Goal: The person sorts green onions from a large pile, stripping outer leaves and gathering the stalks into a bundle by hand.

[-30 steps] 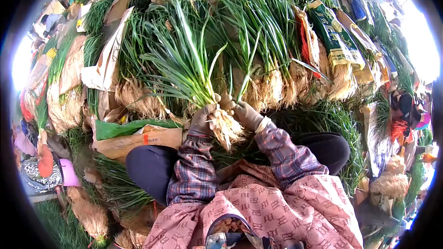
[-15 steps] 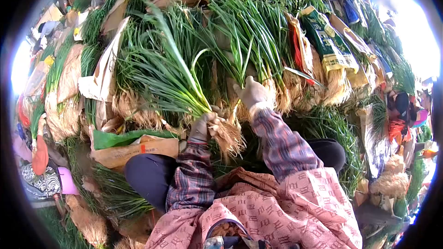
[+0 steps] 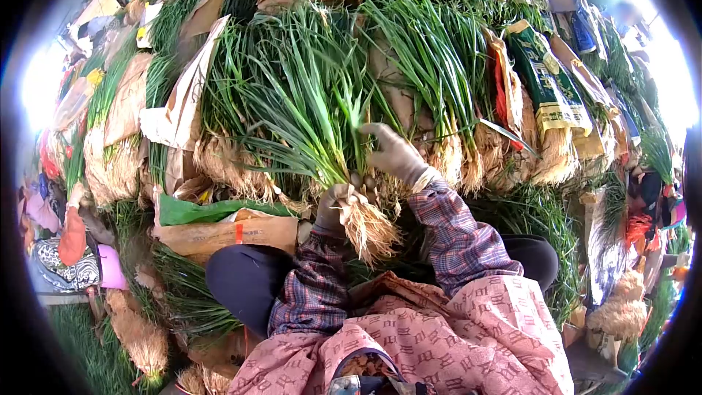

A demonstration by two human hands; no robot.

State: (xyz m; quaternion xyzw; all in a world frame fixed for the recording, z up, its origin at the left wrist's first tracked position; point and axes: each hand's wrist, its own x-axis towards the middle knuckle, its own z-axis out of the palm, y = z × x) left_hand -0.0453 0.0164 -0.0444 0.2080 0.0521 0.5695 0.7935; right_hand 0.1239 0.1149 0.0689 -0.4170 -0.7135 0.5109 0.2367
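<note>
Clearly, you had the bundle of green stalks (image 3: 323,135) out in front of you, above your lap, its leaves fanning up and away and its pale roots (image 3: 371,228) hanging toward you. Your gloved left hand (image 3: 333,206) was wrapped around its lower end, the fingers closed on the stems just above the roots. Your gloved right hand (image 3: 396,155) was at the bundle's right side, its index finger stretched out toward the leaves and its other fingers partly hidden; you couldn't tell from this view whether they pinched a stalk.

Beyond your hands lay a row of leafy bunches (image 3: 431,66), their roots facing you, with a dark green printed sack (image 3: 545,77) over one at the right. By your left knee (image 3: 248,281) lay a brown sheet (image 3: 219,240) with a red mark, and a green sheet (image 3: 212,211) along its far edge. Your plaid sleeves (image 3: 468,245) reached out over a pink patterned apron (image 3: 446,336).
</note>
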